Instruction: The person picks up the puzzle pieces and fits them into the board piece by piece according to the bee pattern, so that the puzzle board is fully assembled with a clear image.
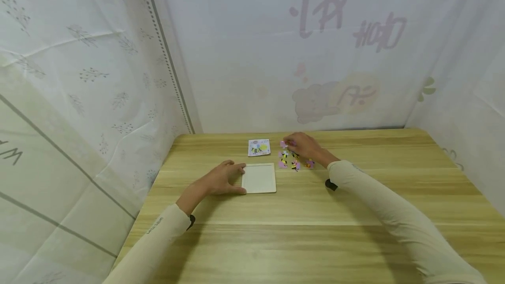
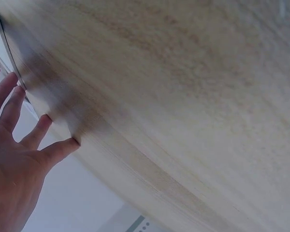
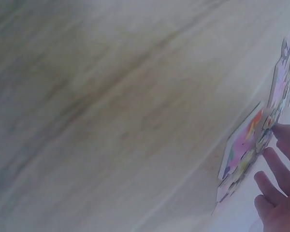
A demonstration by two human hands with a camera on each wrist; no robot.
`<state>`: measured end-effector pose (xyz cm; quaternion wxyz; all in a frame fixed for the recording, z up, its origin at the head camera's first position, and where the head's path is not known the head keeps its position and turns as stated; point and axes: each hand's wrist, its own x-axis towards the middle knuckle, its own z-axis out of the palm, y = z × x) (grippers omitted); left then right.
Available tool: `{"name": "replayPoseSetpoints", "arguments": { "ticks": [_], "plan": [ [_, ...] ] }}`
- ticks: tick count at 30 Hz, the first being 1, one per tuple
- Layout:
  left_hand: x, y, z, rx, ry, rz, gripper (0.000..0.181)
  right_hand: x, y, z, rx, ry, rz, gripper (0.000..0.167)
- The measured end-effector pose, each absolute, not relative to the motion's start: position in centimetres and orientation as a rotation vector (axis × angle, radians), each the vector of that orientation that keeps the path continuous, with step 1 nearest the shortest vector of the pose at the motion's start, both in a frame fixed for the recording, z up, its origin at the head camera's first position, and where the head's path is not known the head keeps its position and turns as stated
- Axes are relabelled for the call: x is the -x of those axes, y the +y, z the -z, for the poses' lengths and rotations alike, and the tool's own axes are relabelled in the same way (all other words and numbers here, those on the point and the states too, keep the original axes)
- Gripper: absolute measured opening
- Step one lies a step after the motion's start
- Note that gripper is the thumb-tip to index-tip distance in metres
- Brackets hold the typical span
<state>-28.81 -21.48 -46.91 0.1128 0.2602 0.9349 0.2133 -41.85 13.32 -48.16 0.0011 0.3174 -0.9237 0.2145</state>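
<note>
A shallow white puzzle tray [image 1: 258, 179] with a pale raised rim lies flat on the table. My left hand [image 1: 222, 179] is at its left side, thumb by the near corner and a finger by the far corner. In the left wrist view, the spread fingers [image 2: 35, 133] touch down at the tray and tabletop. To the right of the tray lie several pink, yellow and black jigsaw pieces [image 1: 283, 163]. My right hand [image 1: 305, 146] is over the far pieces, fingertips down at one. Whether it pinches that piece is hidden.
Behind the tray lies a small picture card [image 1: 259, 147] showing a bee. The wooden table [image 1: 252, 244] reaches back to a printed cloth [image 1: 244, 56], with more cloth hanging at both sides.
</note>
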Motion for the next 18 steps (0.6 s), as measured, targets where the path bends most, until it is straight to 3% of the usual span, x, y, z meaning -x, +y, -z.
{"name": "replayPoseSetpoints", "arguments": {
  "ticks": [18],
  "plan": [
    [28.8, -21.51, 47.14, -0.759, 2.771, -0.588, 0.088, 41.3, 12.5, 47.72, -0.983, -2.867, -0.63, 0.029]
  ]
}}
